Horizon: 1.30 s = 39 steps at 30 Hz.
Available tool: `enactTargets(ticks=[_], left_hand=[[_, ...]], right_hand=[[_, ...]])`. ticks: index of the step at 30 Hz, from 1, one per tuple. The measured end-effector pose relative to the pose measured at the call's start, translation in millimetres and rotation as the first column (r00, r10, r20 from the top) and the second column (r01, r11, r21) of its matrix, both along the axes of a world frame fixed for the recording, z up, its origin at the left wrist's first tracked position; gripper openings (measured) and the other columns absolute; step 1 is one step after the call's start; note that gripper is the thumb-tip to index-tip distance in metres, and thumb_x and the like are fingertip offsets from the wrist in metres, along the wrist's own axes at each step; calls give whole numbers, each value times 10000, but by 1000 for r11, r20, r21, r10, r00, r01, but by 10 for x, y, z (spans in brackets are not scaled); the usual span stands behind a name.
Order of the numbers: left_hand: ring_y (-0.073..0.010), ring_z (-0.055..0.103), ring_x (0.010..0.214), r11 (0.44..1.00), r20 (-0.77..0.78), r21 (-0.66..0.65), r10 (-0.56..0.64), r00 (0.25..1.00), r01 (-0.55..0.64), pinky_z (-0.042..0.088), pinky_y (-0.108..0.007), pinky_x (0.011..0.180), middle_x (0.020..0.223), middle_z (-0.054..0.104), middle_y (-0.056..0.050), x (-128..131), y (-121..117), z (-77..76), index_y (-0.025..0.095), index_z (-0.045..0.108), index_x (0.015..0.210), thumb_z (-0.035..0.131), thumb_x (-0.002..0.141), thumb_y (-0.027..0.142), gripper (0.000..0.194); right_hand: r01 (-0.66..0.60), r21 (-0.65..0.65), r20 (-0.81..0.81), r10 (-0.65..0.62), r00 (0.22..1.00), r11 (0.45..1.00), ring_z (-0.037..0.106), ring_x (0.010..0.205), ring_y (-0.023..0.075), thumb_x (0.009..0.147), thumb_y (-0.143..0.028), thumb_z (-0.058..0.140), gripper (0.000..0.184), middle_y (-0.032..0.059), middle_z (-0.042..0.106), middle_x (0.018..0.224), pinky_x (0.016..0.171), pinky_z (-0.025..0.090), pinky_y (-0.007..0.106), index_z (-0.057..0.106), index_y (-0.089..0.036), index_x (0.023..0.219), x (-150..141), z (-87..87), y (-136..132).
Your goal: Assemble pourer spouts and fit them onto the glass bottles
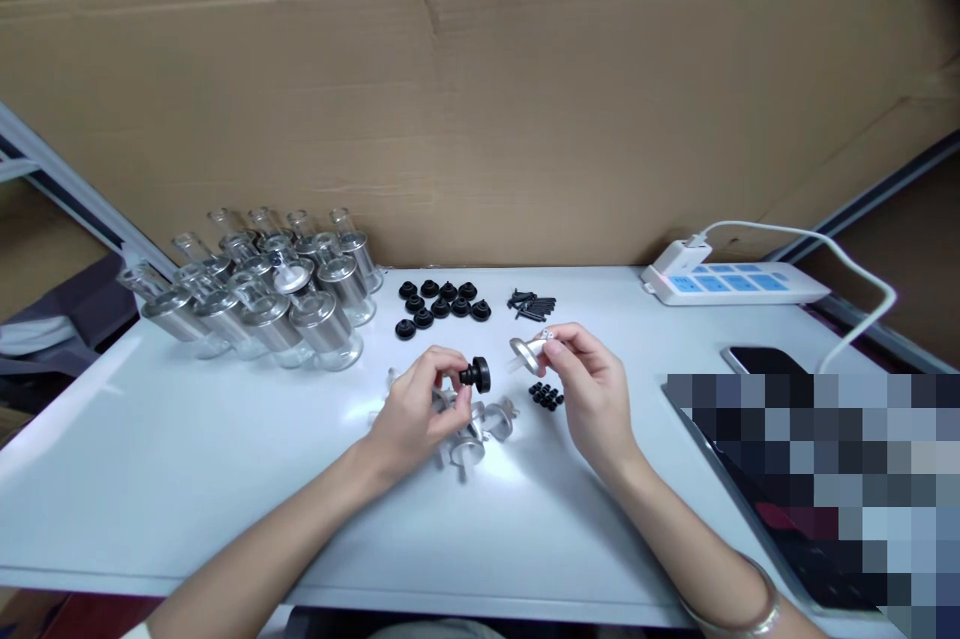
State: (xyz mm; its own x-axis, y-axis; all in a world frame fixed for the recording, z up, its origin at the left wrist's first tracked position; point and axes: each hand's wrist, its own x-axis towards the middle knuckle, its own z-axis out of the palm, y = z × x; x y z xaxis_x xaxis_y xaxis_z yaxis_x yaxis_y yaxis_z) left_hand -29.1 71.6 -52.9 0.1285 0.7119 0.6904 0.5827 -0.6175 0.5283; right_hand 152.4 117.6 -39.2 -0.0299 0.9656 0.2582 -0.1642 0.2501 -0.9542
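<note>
Left hand (420, 406) pinches black stopper (481, 375) by its narrow end; right hand (598, 385), fingertips together, grips metal cap (528, 355) nearby, above table (187, 449); both judged light, stopper rubbery, cap stiff, slippery, best held by rim

No readable text, no legible labels, brands, numbers

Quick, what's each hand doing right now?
Left hand: closed, pinching a black stopper between thumb and fingers.
Right hand: closed, holding a silver disc-shaped piece by its white end.
</note>
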Motion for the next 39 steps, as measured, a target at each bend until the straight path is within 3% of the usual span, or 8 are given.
enactTargets(ticks=[5,15,26,39], left_hand=[[-133,639,808,998,92,50,-47,995,42,535,-252,695,915,623,-42,24,-28,13,203,483,974,537,786,64,240],[-140,625,853,998,230,-7,-61,971,64,527,-274,731,929,600,-40,39,-35,-29,208,481,947,572,787,68,231],[-157,633,884,998,225,-1,-68,972,70,546,-302,748,962,605,-57,26,-31,-69,210,480,975,572,813,84,225],[-168,616,958,999,161,-8,-41,986,43,543,-306,835,1013,617,-76,-5,-61,14,199,563,1096,575,859,99,257]], right_hand=[[-69,12,30,69,997,998,565,543,121,772,-294,643,118,-30,603,563,556,448,252,603,-194,722,-18,29,-26],[-122,41,62,120,991,992,630,564,134,777,-266,634,99,-12,655,582,555,483,250,593,-191,726,-11,46,-55],[-152,5,146,149,978,988,633,565,158,761,-322,651,146,10,667,592,538,488,275,590,-196,723,-41,108,-93],[-172,-21,147,173,974,985,606,575,149,728,-359,701,198,21,658,627,538,489,268,610,-185,709,-35,89,-89]])
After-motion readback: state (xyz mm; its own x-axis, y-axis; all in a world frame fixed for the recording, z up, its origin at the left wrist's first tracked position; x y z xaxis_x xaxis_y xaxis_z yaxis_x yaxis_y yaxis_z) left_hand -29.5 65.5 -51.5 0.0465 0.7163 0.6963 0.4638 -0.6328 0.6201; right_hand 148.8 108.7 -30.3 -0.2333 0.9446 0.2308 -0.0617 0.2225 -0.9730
